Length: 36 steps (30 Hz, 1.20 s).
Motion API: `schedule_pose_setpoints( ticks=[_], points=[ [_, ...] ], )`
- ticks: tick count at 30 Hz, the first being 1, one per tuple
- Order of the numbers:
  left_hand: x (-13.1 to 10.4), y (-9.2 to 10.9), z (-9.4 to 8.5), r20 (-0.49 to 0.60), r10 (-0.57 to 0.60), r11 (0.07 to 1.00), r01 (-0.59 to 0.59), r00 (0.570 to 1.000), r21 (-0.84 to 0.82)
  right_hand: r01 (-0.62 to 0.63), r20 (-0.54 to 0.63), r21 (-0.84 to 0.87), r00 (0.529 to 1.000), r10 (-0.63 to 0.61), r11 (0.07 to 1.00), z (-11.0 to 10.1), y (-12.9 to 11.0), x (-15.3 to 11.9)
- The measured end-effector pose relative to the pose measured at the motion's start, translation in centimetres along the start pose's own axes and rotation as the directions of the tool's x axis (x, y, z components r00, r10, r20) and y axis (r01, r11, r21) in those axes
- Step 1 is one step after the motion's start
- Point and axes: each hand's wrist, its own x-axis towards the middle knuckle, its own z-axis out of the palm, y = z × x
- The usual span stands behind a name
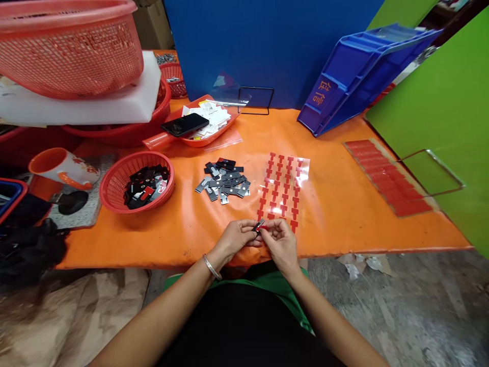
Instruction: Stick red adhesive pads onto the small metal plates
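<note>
In front of my body, my left hand (237,238) pinches a small flat black piece (259,225) near the table's front edge. My right hand (283,247) meets it from the other side, its thumb and fingers closed on a small red sticker (263,229) that touches the piece. Just beyond my hands lies a transparent sheet (304,176) with rows of red T-shaped stickers. A loose pile of black and grey flat pieces (225,179) sits to the left of the sheet. Farther left, a red basket (107,189) holds more such pieces, some showing red.
A red scoop (219,138) with paper labels carries a black phone (185,124). At the left stand a mug (57,165) and a large pink basket (72,56) on white foam (114,108). A blue bin (344,76) leans at the back right, near a red sheet (389,178).
</note>
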Motion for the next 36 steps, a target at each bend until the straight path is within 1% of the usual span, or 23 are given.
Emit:
schedule_pose_setpoints(
  ticks=[5,9,11,16,19,23,26,31,33,36],
  points=[
    [0.0,-0.1,-0.2,0.033,0.006,1.000,-0.006,0.999,0.011,-0.001,0.005,-0.002,1.000,0.001,1.000,0.0,0.1,0.0],
    [-0.1,0.0,-0.2,0.033,0.015,1.000,-0.015,0.999,0.018,0.004,0.006,-0.018,1.000,-0.004,1.000,-0.1,0.3,0.0],
    [-0.1,0.0,0.0,0.015,0.022,1.000,-0.022,1.000,0.014,0.012,0.012,-0.011,1.000,-0.012,1.000,0.0,0.3,-0.1],
    [0.2,-0.6,0.5,-0.080,0.054,0.998,-0.053,0.995,0.019,0.039,0.030,0.018,0.999,-0.039,0.999,0.1,0.3,-0.6],
    [0.3,-1.0,0.6,-0.095,0.084,0.996,-0.082,0.992,0.023,0.092,0.005,-0.047,0.996,-0.091,0.995,0.3,0.1,-1.1],
    [0.2,-0.9,0.7,-0.107,0.096,0.995,-0.097,0.990,-0.004,0.199,-0.058,-0.217,0.975,-0.216,0.956,0.6,-0.6,-1.2],
    [0.1,-0.8,0.7,-0.108,0.086,0.996,-0.088,0.991,-0.014,0.228,-0.093,-0.300,0.960,-0.266,0.927,0.4,-1.1,-0.7],
    [0.1,-0.8,0.6,-0.118,0.075,0.997,-0.077,0.990,-0.009,0.177,-0.100,-0.269,0.972,-0.211,0.947,0.1,-1.0,0.4],
    [0.1,-0.8,0.6,-0.122,0.073,0.997,-0.076,0.990,-0.015,0.148,-0.100,-0.216,0.980,-0.173,0.965,0.1,-0.9,0.7],
    [0.0,-0.7,0.7,-0.128,0.073,0.997,-0.076,0.989,-0.019,0.070,-0.086,-0.103,0.993,-0.079,0.992,0.2,-0.8,0.8]
  ],
)
